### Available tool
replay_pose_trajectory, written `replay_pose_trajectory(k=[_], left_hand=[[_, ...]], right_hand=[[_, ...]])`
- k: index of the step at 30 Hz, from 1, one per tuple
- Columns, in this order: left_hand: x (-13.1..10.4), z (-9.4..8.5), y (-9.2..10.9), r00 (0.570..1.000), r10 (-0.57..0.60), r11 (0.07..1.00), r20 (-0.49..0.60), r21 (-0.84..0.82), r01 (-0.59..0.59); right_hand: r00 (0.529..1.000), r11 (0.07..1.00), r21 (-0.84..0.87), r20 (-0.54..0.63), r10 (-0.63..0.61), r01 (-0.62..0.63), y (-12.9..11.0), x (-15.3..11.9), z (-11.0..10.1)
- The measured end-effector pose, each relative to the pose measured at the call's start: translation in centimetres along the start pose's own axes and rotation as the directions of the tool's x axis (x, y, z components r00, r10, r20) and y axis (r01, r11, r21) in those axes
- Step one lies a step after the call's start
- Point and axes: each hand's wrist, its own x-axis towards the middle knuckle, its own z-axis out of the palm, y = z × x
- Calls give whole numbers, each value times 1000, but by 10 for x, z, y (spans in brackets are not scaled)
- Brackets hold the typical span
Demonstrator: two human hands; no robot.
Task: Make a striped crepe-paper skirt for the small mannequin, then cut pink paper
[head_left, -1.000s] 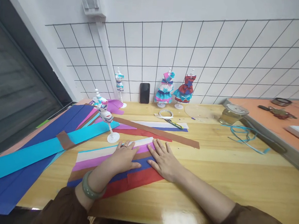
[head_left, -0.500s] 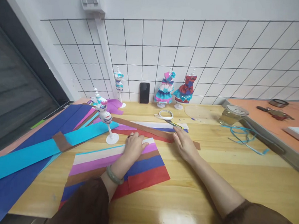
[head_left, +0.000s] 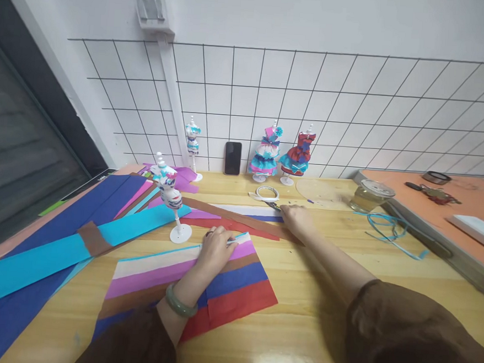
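My left hand [head_left: 216, 250], a green bangle [head_left: 180, 301] on its wrist, rests on the top edge of a striped stack of coloured paper [head_left: 239, 278]. Its fingers are curled; a thin pale strip shows at the fingertips. My right hand [head_left: 298, 221] is closed round the near end of a dark cutter [head_left: 272, 205]. Beneath and beside that hand lie brown [head_left: 231, 213] and red [head_left: 239, 227] strips. A small white dress form [head_left: 170, 190], wrapped in coloured pieces, stands left of my left hand.
Long blue paper [head_left: 73, 222] and a turquoise strip [head_left: 139, 224] spread leftward. A tape roll [head_left: 267, 193], a phone [head_left: 232, 159] and two dressed forms [head_left: 264, 155] are at the back. Right are a cup [head_left: 371, 196] and blue cord [head_left: 388, 227].
My right hand has moved onto the cutter and closed round its end. My left hand stays on the striped paper, and a thin pale strip now shows at its fingertips. The view has tilted slightly.
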Motion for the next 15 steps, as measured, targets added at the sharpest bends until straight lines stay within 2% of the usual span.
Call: replay_pose_trajectory(k=[4, 8, 15], left_hand=[[-4, -2, 0, 1000, 1, 1000, -7, -10, -1], [-4, -1, -2, 1000, -28, 1000, -4, 1, 28], [-1, -3, -2, 1000, -18, 999, 23, -29, 18]], right_hand=[[995, 994, -79, 73, -73, 79, -4, 6, -5], [990, 989, -95, 91, -106, 114, -3, 3, -12], [1000, 999, 46, -6, 0, 0, 9, -26, -25]])
